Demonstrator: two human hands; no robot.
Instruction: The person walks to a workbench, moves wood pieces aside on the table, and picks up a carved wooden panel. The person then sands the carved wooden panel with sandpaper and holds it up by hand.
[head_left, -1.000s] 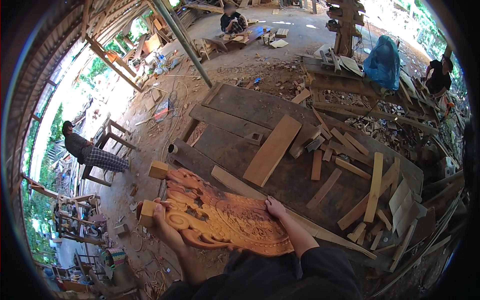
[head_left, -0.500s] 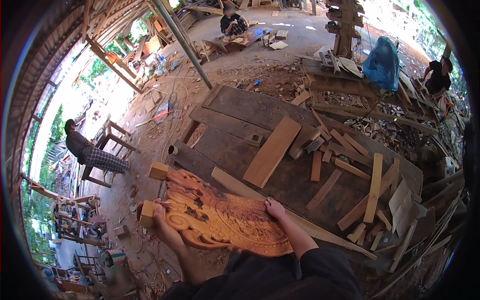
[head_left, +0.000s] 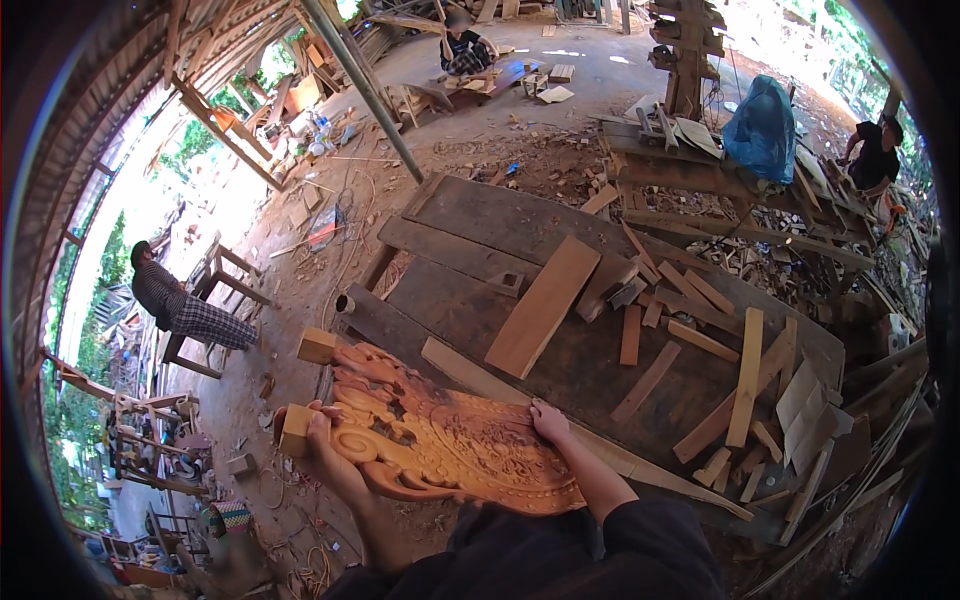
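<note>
A carved wooden panel [head_left: 450, 430], orange-brown with scrolls, pierced gaps and raised ornament, is held tilted in front of my body. Two square wooden blocks stick out from its left end. My left hand [head_left: 328, 455] grips that end beside the nearer block [head_left: 295, 430], thumb up against the wood. On the far edge, toward the right end, my right hand [head_left: 548, 420] is closed over the rim. The undersides of the panel and several fingers are hidden. Beyond it lies a dark work table [head_left: 450, 270].
On the table lie a broad plank [head_left: 545, 305], several loose wood strips [head_left: 745, 375] and a long board [head_left: 640, 465] along the near edge. A person [head_left: 185, 300] stands at left by a wooden frame [head_left: 215, 290]; another sits far off. A blue plastic bag [head_left: 760, 130] rests at back right.
The panel and both my hands look nearly still. The far seated person has shifted posture, with an arm now raised.
</note>
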